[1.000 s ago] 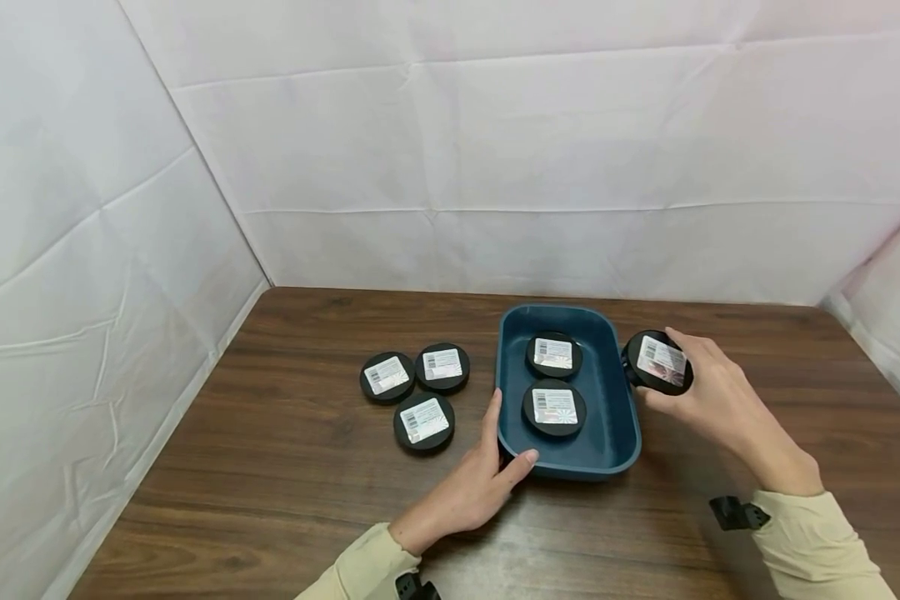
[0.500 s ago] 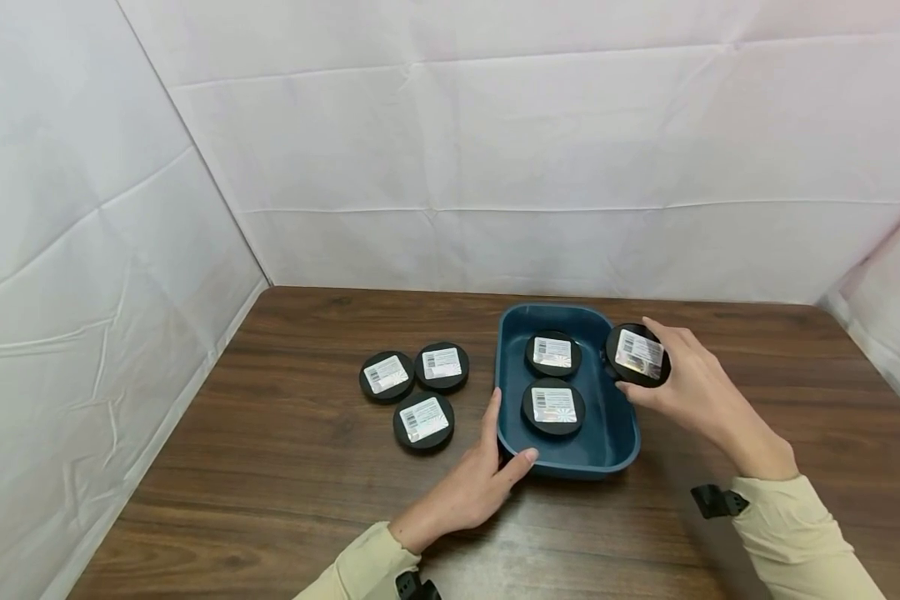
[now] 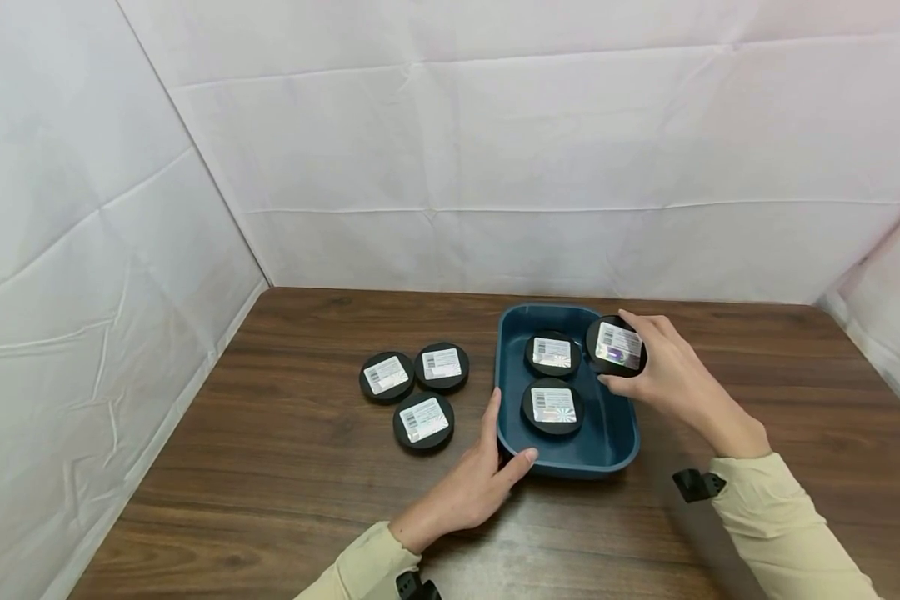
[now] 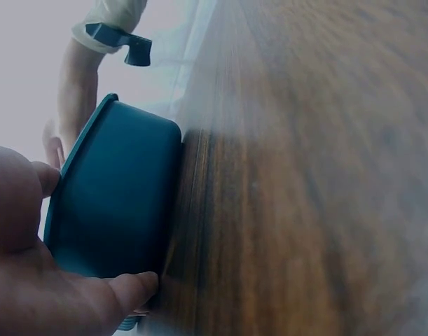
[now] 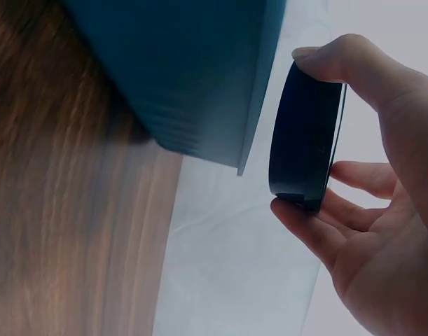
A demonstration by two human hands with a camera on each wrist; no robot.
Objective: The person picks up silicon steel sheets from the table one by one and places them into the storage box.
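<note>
In the head view a blue rectangular plastic tray (image 3: 587, 457) holds two flat round black containers, one at the back (image 3: 552, 353) and one nearer the front (image 3: 553, 406), both with white barcode labels facing up. My left hand (image 3: 468, 487) holds the tray's near left corner, thumb on the front rim and fingers along the left wall. My right hand (image 3: 678, 383) pinches another round black container (image 3: 616, 344) by its edge, between thumb and fingers, over the tray's back right part. In the right wrist view this container (image 5: 306, 136) is held above the rim.
Three more labelled black containers lie together left of the tray: one at the left (image 3: 387, 377), one behind (image 3: 442, 367), one in front (image 3: 423, 422). The brown wooden table (image 3: 270, 467) meets white cloth walls (image 3: 450, 150) at its back and sides.
My right hand has carried its black container leftward and slightly back, from outside the tray's right rim to over the tray. My left hand and the other containers have stayed in place.
</note>
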